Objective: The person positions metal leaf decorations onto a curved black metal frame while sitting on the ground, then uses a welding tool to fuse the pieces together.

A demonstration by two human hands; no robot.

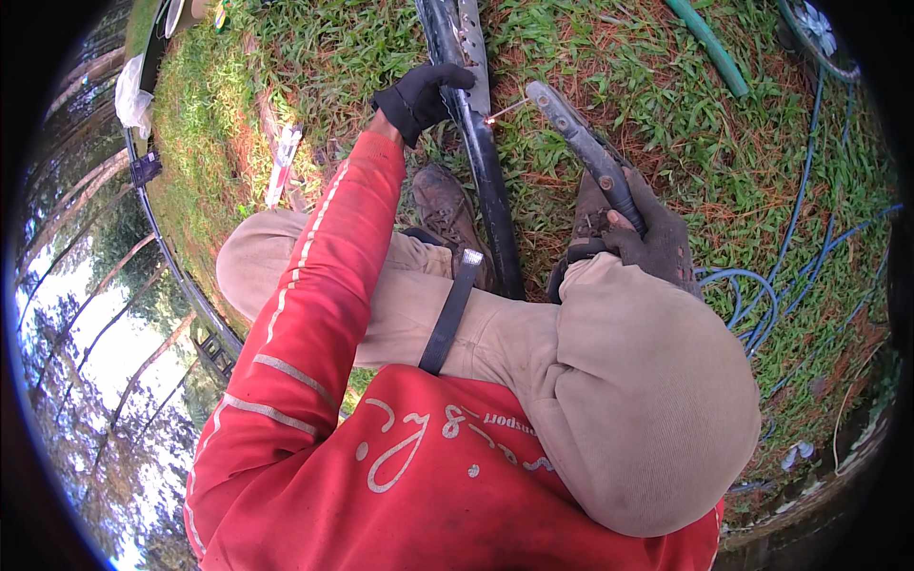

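A long black metal pipe (495,195) runs from the top of the view down between my boots. Along its upper part lies a grey metal strip with holes (473,43). My left hand (419,103), in a black glove, is closed over the pipe near this strip. In a dark grey glove, my right hand (657,233) grips the handle of a welding electrode holder (576,133). From its head a thin electrode (511,110) reaches left to the pipe's edge. A small bright glow shows where the tip meets the metal, just below the strip's end.
Grass with dry brown needles surrounds me. Blue hoses or cables (814,252) trail along the right. A green tube (709,46) lies at the upper right. A slim white and red packet (283,164) rests left of my boot (446,209). Trees stand beyond a dark edge at far left.
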